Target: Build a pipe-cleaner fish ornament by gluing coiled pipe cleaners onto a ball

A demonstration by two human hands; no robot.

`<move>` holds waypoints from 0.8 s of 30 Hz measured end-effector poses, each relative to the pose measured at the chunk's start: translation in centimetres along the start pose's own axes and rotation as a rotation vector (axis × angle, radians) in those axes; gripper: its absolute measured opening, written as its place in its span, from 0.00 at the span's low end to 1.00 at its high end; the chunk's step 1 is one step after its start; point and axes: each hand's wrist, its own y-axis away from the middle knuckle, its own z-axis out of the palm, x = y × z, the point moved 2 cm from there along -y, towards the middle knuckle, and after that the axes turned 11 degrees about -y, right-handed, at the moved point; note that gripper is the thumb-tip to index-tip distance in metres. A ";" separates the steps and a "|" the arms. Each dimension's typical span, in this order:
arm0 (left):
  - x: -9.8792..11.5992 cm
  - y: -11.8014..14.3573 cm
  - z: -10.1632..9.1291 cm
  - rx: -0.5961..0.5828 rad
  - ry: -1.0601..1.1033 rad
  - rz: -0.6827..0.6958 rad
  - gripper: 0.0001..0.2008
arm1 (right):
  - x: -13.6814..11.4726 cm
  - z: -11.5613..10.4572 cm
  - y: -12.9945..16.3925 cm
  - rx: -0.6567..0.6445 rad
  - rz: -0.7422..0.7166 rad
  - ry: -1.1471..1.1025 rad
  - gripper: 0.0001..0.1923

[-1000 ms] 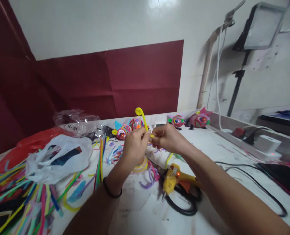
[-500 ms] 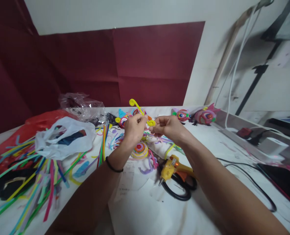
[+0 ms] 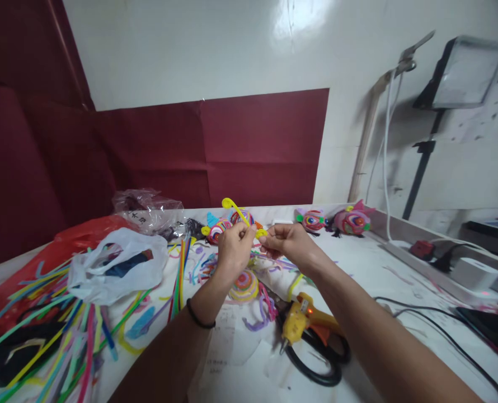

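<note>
Right now you have both hands raised over the middle of the table [image 3: 358, 268], close together, with a yellow strip [image 3: 238, 212] between them. Your left hand [image 3: 234, 246] pinches the strip between thumb and fingers; one end slants up past your knuckles and finishes in a small curl. Your right hand [image 3: 289, 242] has its thumb and fingertips closed on a tight yellow coil just beside your left thumb. The join between coil and strip is hidden by your fingers. A black band [image 3: 196, 316] circles your left wrist.

Below your hands, a round disc [image 3: 244, 284] of coloured rings lies on the table, with purple and pink curled pieces [image 3: 255, 324] next to it. Nearer your right forearm, a yellow glue gun [image 3: 295, 324] shows a lit orange light and overlaps black-handled scissors [image 3: 316, 376].

On your left, loose coloured stems [image 3: 90, 341] spread out beside a white plastic bag [image 3: 85, 277] and a red one [image 3: 89, 229]. Behind your hands sit two striped figures [image 3: 219, 229], partly covered; farther right, a pink-and-green figure [image 3: 313, 220] stands near a larger pink one [image 3: 353, 221].
</note>
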 end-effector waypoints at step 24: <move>1.1 0.5 -0.5 -0.139 -0.188 0.189 0.18 | -0.2 -0.6 0.5 -0.041 -0.143 0.492 0.10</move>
